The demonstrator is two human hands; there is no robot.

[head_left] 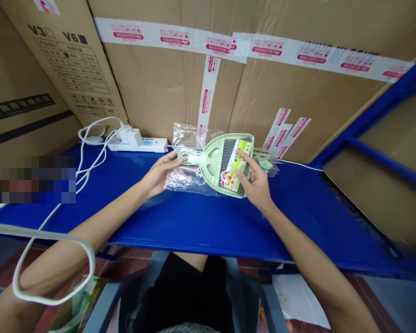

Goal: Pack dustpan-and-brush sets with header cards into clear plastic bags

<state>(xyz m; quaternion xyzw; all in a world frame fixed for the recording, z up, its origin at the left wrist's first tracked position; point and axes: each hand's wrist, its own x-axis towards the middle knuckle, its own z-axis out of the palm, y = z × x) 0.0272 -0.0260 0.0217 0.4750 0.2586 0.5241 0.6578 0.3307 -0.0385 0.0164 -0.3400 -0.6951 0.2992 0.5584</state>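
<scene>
A person seated at a glossy blue tabletop (pixel 201 224) held a pale green plastic dustpan (pixel 212 167) in both bare hands, above the surface and in front of a wall of brown cardboard (pixel 166 78). The left hand (pixel 159 175) pinched the end of the narrow handle between its fingers, while the right hand (pixel 259 185) gripped the wide end, its thumb and forefinger pressed on a printed yellow-green and white paper label (pixel 234 167) and the rest curled towards the edge. A strip of dark grey brush bristles (pixel 226 158) lay within the pan, partly covered by the label. A crinkled clear plastic bag (pixel 182 181) spread behind and below the handle (whether it still wrapped any part of the pan could not be told). Just behind the right hand, a second pale green item in clear film (pixel 264 162) rested on the tabletop, its shape partly hidden. Farther left, a white rectangular power strip (pixel 155 144) sat against the cardboard with a white block-shaped plug (pixel 131 137) in it, near loops of white cable (pixel 86 173). White tape with red print (pixel 175 38) crossed the cardboard overhead.
</scene>
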